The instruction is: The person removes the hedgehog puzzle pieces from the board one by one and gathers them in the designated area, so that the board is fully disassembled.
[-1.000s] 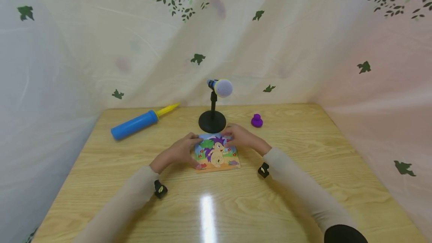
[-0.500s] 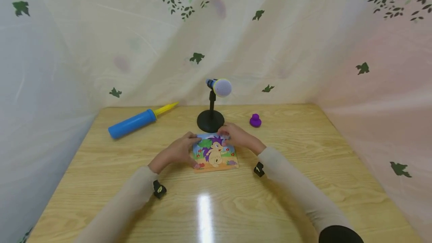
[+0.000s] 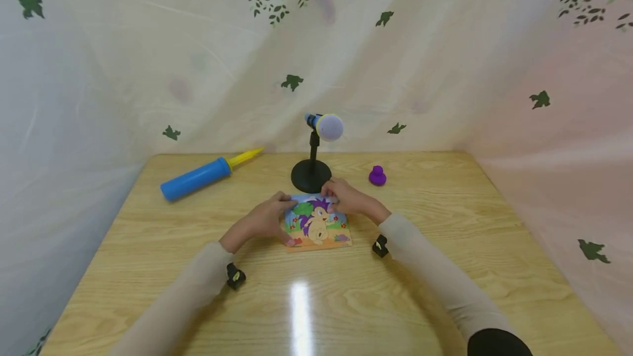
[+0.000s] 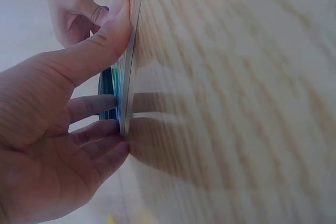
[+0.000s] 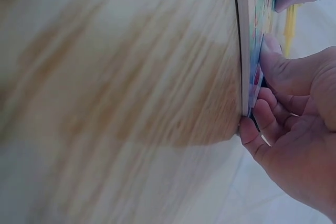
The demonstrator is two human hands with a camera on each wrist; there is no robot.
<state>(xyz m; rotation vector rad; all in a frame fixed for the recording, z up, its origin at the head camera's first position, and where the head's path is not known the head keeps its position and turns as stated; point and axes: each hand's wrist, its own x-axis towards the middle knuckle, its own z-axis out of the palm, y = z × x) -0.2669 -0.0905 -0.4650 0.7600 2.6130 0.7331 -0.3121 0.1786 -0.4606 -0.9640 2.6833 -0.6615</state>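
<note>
A flat picture board, seemingly a jigsaw puzzle (image 3: 316, 229), lies on the table with a purple hedgehog printed on it. My left hand (image 3: 264, 218) holds its left side, thumb at the near corner and fingers at the far one. In the left wrist view the left thumb (image 4: 113, 32) presses the board's edge (image 4: 131, 51). My right hand (image 3: 351, 200) is at the far right corner and covers it. There the right thumb (image 5: 289, 72) and curled fingers pinch a thin puzzle piece (image 5: 257, 85), which stands slightly tilted off the board.
Just behind the board stands a toy microphone (image 3: 328, 127) on a black round base (image 3: 307, 179). A blue pump (image 3: 195, 180) with a yellow nozzle lies at the back left. A small purple object (image 3: 377, 176) sits at the back right. A printed cloth (image 3: 227, 70) hangs behind the table.
The right hand's fingers have shifted slightly at the board's far right corner. The left hand and the board stay in place; the head view shifts a little.
</note>
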